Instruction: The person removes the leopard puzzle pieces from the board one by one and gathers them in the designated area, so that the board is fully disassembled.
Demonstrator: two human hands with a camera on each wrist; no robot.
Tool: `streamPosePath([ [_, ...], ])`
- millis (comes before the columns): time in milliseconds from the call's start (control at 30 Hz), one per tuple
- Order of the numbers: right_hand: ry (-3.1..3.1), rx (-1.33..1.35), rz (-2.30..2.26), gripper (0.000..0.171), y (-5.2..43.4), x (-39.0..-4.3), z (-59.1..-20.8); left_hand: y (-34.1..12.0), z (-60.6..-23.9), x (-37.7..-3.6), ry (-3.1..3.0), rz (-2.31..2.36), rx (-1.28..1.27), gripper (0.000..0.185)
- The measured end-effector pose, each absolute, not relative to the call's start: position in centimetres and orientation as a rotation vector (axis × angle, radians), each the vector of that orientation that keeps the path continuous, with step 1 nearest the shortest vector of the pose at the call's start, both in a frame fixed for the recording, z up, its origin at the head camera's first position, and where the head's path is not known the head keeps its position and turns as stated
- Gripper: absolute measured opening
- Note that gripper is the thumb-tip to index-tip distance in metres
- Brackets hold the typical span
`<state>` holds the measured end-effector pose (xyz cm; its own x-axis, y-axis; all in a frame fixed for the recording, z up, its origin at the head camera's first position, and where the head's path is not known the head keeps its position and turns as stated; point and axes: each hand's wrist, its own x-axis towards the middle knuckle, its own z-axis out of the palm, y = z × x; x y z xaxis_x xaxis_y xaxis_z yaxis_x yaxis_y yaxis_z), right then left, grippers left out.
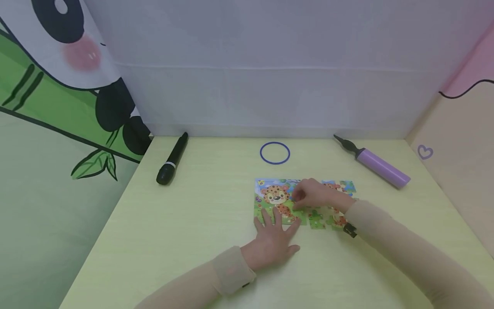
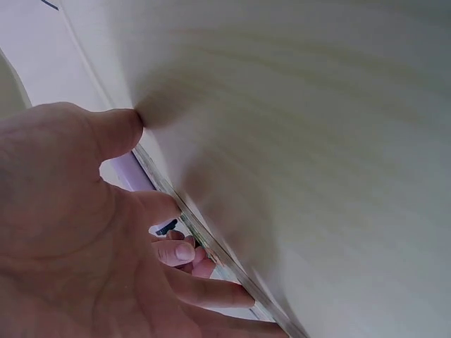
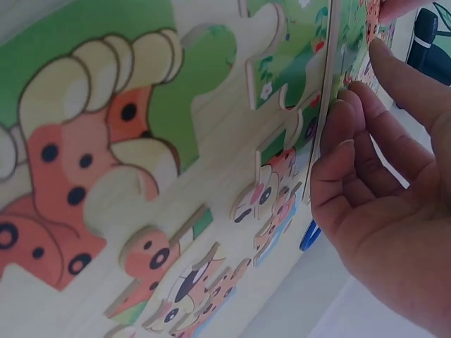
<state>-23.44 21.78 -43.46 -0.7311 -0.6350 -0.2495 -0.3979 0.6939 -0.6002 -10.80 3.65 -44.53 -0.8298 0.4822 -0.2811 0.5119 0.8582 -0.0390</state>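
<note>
A puzzle board [image 1: 266, 184] with a spotted leopard cub picture lies on the table. My left hand [image 1: 272, 244] has its fingers spread, with fingertips on the board's near edge; its palm [image 2: 77, 232] fills much of the left wrist view. At the board's right side is my right hand [image 1: 314, 194], palm facing inward. Its thumb and bent fingers [image 3: 335, 183] come down at the board's edge in the right wrist view; I cannot tell whether a piece sits between them. Loose puzzle pieces [image 1: 317, 219] lie just right of the board, partly under the right wrist.
A black microphone [image 1: 172, 161] lies at the back left. Behind the board is a blue ring [image 1: 274, 163]. A purple hand pump [image 1: 382, 167] with a black nozzle lies at the back right. Cloth panels [image 1: 247, 98] with printed drawings border the table.
</note>
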Motion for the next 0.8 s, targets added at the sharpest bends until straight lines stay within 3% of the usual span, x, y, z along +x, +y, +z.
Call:
streamPosePath([
  [800,2.478,-0.732,-0.695,0.016,21.27,-23.59,-43.60,3.67,-44.87,-10.87,2.787,-0.187,0.779,0.063],
])
